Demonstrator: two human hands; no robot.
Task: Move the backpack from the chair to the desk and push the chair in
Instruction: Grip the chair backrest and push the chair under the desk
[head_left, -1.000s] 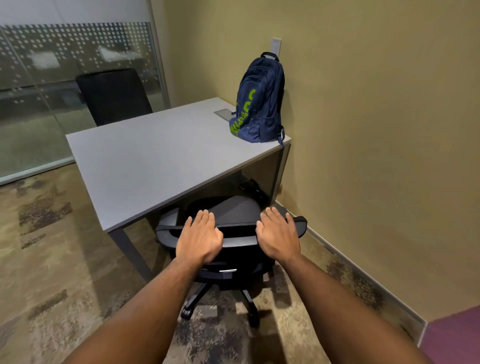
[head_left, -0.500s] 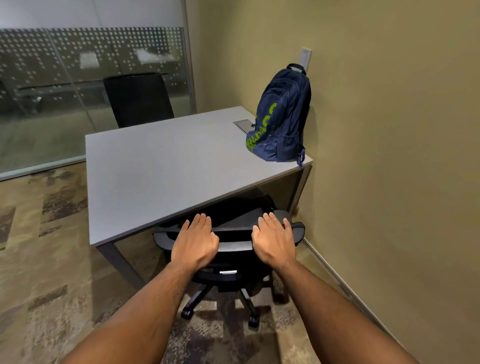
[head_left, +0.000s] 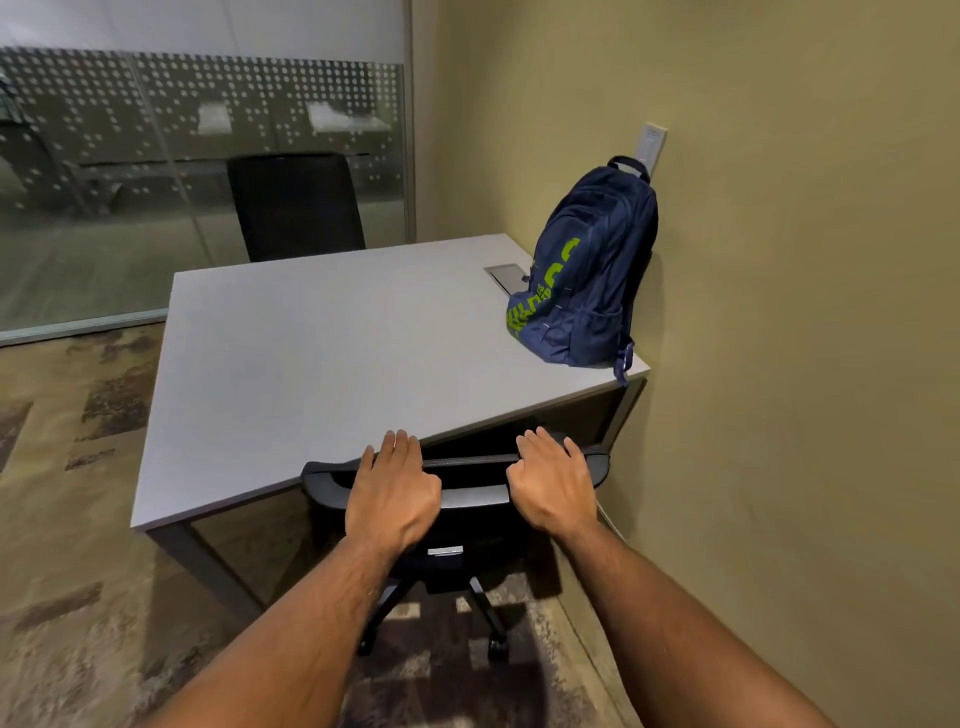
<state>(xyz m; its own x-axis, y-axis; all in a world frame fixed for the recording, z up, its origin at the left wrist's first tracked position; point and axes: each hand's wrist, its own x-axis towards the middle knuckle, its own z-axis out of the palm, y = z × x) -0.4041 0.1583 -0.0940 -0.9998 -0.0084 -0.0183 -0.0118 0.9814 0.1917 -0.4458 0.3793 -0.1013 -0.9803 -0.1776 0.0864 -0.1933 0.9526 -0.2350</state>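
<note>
Two office chairs show, each partly hidden: a far black one behind the grey desk, and the near task chair, its seat tucked out of sight under the smooth desktop. One left hand and one right hand curl their fingers over its ribbed backrest top. One navy fabric backpack stands on the far right desk corner, against the wall.

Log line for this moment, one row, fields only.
backpack: upright on desk, against wall | chair: seat under desk | left hand: on backrest top | right hand: on backrest top | phase: pushing in
</note>
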